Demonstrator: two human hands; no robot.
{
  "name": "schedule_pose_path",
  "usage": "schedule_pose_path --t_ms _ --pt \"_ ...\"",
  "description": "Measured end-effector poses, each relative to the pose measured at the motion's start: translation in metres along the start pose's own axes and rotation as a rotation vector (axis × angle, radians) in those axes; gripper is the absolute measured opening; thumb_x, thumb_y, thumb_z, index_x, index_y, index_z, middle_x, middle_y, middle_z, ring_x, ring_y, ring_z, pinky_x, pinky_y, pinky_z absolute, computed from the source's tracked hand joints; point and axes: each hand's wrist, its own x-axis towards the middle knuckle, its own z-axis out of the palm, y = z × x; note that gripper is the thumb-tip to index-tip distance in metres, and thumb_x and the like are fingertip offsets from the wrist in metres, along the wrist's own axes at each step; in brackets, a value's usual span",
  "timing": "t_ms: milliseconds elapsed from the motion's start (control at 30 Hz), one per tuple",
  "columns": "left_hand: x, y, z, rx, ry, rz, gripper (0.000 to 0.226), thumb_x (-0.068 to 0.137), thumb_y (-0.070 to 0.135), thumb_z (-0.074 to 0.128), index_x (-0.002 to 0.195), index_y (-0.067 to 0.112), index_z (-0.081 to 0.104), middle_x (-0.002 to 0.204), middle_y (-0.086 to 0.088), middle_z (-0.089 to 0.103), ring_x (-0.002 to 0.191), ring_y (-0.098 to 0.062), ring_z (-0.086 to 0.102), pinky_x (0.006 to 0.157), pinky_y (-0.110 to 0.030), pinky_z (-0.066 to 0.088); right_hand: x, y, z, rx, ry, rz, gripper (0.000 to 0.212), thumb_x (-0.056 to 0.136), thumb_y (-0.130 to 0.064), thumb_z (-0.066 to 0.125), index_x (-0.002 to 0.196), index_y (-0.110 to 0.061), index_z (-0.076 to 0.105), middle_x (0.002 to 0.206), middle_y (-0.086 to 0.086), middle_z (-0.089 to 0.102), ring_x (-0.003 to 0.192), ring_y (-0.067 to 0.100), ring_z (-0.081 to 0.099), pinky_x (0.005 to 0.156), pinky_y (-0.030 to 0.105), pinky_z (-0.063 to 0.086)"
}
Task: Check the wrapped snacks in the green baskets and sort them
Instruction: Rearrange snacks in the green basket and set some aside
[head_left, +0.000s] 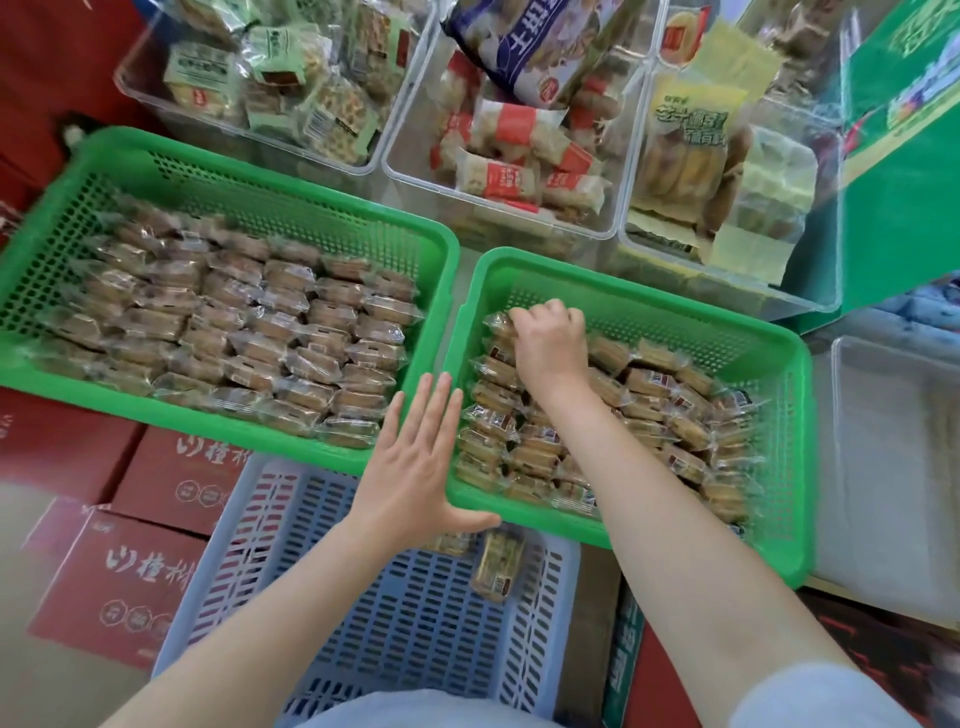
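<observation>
Centrally, the smaller green basket (779, 364) is taken as the landmark, and it is seen to overhang a blue-grey slotted crate (415, 613). Against its near left rim the left hand (415, 467) is laid flat, fingers spread and gripping nothing. Inside its far left corner the right hand (548, 338) is curled, knuckles up, over the wrapped snacks (649, 410); whether one packet is actually pinched cannot be told, since the fingertips are hidden. To the left of the landmark a larger green basket (260, 171) is shown filled with ordered rows of the same snacks. Below its near edge a single packet (498, 564) is seen lying in the crate.

Several risks are judged likely. Neighbouring packets may be dragged out of their rows if one is lifted by its crimped edge. The overhanging basket may be tipped or slid if downward pressure is applied without bracing. A checked packet may be mixed with unchecked ones.
</observation>
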Motion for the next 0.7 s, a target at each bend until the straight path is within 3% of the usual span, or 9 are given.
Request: schedule_pose_path --t_ms 67,200,267,333,500,600,700 --pt "0.0 0.001 -0.002 -0.001 -0.011 -0.008 0.138 0.066 0.102 0.023 0.158 0.005 -0.012 0.167 -0.013 -0.019 0.154 -0.028 -0.022 0.125 -0.052 -0.005 -0.001 -0.001 0.001 -0.01 -0.138 0.013 0.033 0.094 -0.004 0.047 0.123 -0.013 0.061 0.119 0.007 0.066 0.115 0.03 0.051 0.101 0.044 0.034" --pt "0.0 0.002 -0.009 0.0 -0.038 -0.023 0.138 0.066 0.103 0.021 0.149 0.008 -0.034 0.158 -0.01 -0.041 0.146 -0.025 -0.039 0.123 -0.05 -0.017 -0.005 -0.002 -0.014 0.049 -0.347 0.049 0.05 0.105 -0.034 0.034 0.151 -0.017 0.036 0.151 0.007 0.047 0.143 0.03 0.032 0.118 0.052 0.017" --pt "-0.001 0.002 -0.013 0.002 -0.06 -0.024 0.138 0.067 0.103 0.024 0.149 0.009 -0.035 0.157 -0.009 -0.043 0.145 -0.025 -0.04 0.122 -0.049 -0.018 -0.016 -0.004 -0.024 0.086 -0.363 0.055 0.059 0.104 -0.041 0.036 0.158 -0.021 0.023 0.161 0.007 0.033 0.15 0.029 0.021 0.122 0.052 0.011" --pt "-0.001 0.002 -0.018 -0.011 -0.083 -0.017 0.136 0.069 0.101 0.029 0.151 0.011 -0.033 0.157 -0.008 -0.042 0.145 -0.024 -0.04 0.122 -0.048 -0.019 -0.036 -0.008 -0.033 0.152 -0.294 0.062 0.06 0.102 -0.039 0.044 0.157 -0.02 0.027 0.162 0.008 0.029 0.15 0.028 0.021 0.122 0.051 0.012" --pt "-0.018 -0.004 -0.037 -0.134 -0.115 0.024 0.112 0.088 0.079 0.045 0.161 0.015 -0.012 0.168 -0.004 -0.021 0.154 -0.021 -0.022 0.125 -0.042 -0.011 -0.118 -0.028 -0.063 0.405 -0.108 0.09 0.029 0.099 -0.021 0.053 0.124 -0.011 0.064 0.125 0.008 0.06 0.121 0.025 0.051 0.105 0.043 0.038" --pt "-0.061 0.0 -0.036 -0.239 -0.057 0.045 0.091 0.097 0.067 0.043 0.163 0.019 0.001 0.17 -0.002 -0.005 0.157 -0.019 -0.007 0.127 -0.039 -0.003 -0.181 -0.042 -0.088 0.532 -0.12 0.175 0.017 0.1 -0.022 0.053 0.108 -0.016 0.067 0.1 -0.005 0.063 0.092 0.013 0.056 0.076 0.024 0.043" --pt "-0.103 0.007 -0.027 -0.356 -0.001 0.026 0.081 0.099 0.057 0.049 0.162 0.022 0.013 0.169 -0.002 0.01 0.155 -0.02 0.01 0.125 -0.037 0.011 -0.238 -0.055 -0.103 0.64 -0.171 0.301 0.014 0.101 -0.031 0.054 0.099 -0.023 0.065 0.085 -0.01 0.063 0.078 0.01 0.059 0.067 0.027 0.047"
